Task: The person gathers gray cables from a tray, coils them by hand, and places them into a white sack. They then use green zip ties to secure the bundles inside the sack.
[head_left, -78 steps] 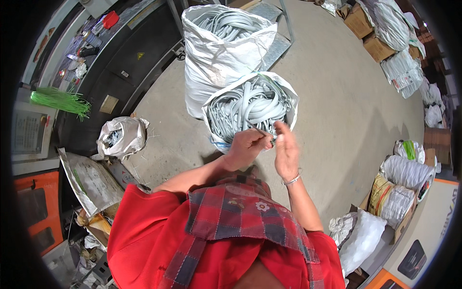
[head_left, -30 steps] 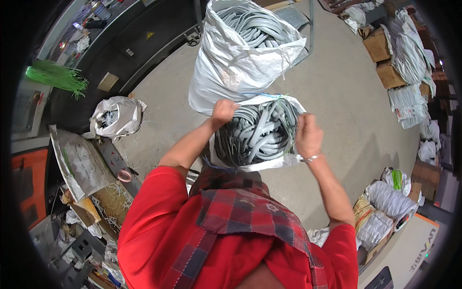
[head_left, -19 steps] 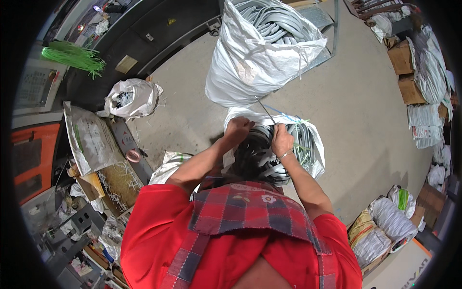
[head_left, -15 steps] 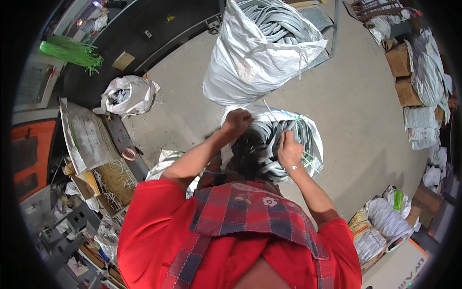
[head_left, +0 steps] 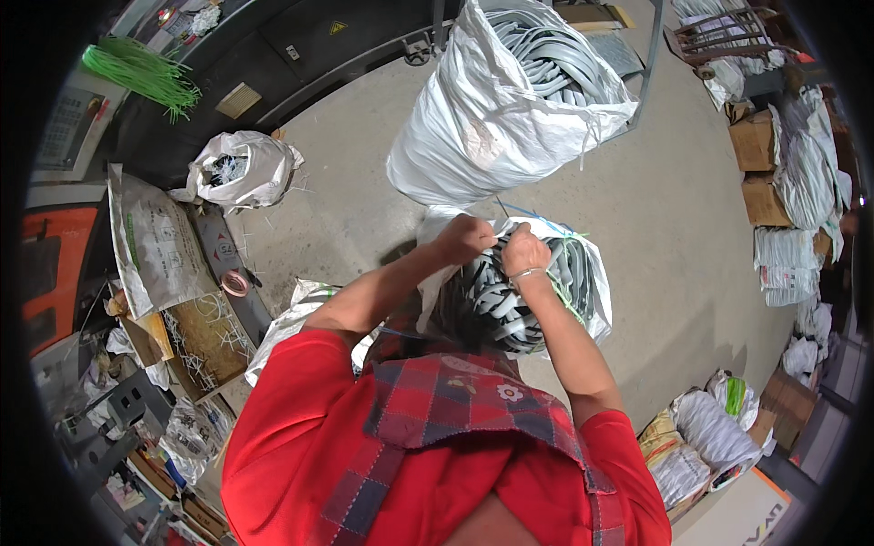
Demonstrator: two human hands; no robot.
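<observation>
Sitting far left of the left grip and beyond it: bundle of green strands (head_left: 141,77). Left and nearer the body: open box (head_left: 191,318) with white scraps, pink tape roll (head_left: 235,282) just beside it. Small white sack (head_left: 259,177) also left, past the grip, top open. Left grip (head_left: 466,238): narrow, pinching the far rim of the near sack (head_left: 597,296). That sack sits open under both grips, packed with looped grey strips (head_left: 496,300). Thin rod (head_left: 500,207) pokes out beyond the gap between grips. Large sack (head_left: 464,127) just past both, full of grey coils (head_left: 551,59). Right grip (head_left: 526,252): narrow, fingers curled, just beside the left; contents hidden, can't tell if it has the rod. Well right of it: wrapped rolls (head_left: 719,428) nearer the body, cartons (head_left: 754,150) farther out.
</observation>
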